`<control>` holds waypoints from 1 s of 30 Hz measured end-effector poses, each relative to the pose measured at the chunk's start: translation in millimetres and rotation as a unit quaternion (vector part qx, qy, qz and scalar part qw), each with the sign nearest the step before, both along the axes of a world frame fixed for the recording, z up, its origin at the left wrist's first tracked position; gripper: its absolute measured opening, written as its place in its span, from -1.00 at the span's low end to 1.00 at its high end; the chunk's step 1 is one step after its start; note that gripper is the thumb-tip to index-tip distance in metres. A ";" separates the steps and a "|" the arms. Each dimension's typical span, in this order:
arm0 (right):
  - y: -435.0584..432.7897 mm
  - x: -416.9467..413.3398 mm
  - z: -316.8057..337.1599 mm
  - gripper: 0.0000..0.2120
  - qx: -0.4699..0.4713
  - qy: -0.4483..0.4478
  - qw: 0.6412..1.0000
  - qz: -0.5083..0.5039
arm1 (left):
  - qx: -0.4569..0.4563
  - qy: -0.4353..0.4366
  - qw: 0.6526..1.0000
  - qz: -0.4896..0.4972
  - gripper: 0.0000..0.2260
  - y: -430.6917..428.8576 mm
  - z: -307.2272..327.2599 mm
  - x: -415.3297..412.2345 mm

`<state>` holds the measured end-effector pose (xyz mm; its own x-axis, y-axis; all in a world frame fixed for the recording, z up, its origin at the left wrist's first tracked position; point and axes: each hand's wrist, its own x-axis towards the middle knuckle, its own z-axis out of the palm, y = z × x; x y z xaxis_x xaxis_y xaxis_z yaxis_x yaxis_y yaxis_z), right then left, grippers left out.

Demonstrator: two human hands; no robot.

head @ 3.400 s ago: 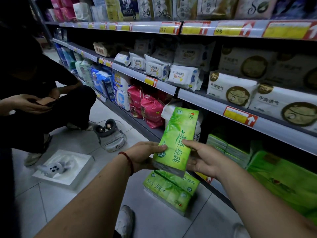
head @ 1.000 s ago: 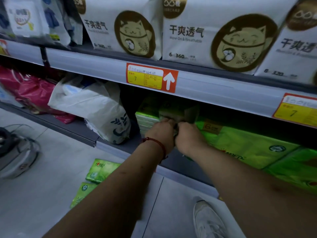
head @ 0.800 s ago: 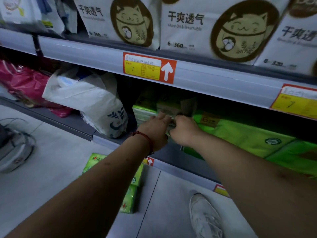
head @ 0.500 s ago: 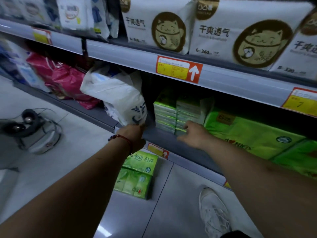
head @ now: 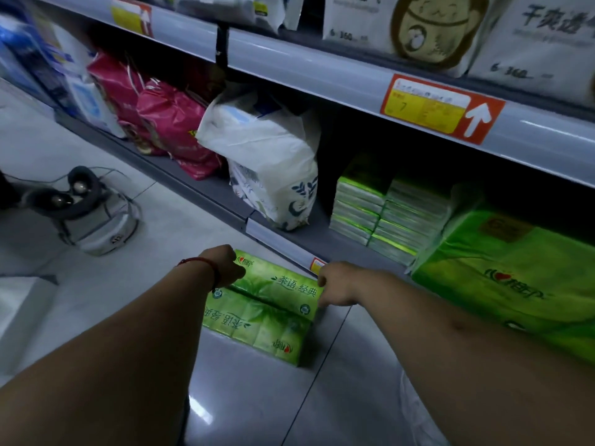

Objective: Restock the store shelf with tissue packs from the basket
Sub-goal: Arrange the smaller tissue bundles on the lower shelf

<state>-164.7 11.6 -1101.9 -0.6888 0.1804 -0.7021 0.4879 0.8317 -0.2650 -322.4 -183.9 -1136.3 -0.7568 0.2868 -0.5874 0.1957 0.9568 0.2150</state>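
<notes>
Two green tissue packs lie side by side on the floor tiles in front of the bottom shelf. My left hand curls over the left end of the farther green tissue pack, and my right hand presses on its right end. The pack still rests on the floor. The nearer green pack lies untouched between my forearms. On the bottom shelf stand two stacks of the same small green packs. No basket is in view.
Big green tissue bags fill the shelf right of the stacks; a white bag and pink bags stand to their left. A headset on a grey case sits on the floor at left. My white shoe is at the bottom.
Both hands have left the shelf stacks, where they had set a green pack, and dropped to the packs on the floor. The view has tilted down and left.
</notes>
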 end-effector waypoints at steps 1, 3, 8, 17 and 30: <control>-4.5 -5.8 -6.3 -0.54 -0.010 -0.002 1.000 -0.004 | 0.010 -0.009 1.000 0.018 -0.49 -1.5 -7.4 -2.9; -13.9 -17.0 -18.1 -0.58 -0.032 -0.010 0.999 -0.016 | 0.024 -0.017 0.998 0.051 -0.51 -6.2 -25.8 -8.4; -26.7 -31.1 -60.4 -0.66 -0.050 -0.047 0.989 -0.128 | 0.011 -0.030 0.995 0.099 -0.35 -10.5 -70.1 -20.2; -38.1 -40.5 -125.6 -0.50 -0.123 -0.031 0.907 -0.401 | 0.099 -0.070 0.977 0.173 -0.25 -9.4 -116.0 -26.9; -18.4 -36.6 -119.0 -0.34 -0.329 -0.019 0.786 -0.522 | 0.091 0.019 0.969 0.229 -0.38 -3.3 -110.3 -38.7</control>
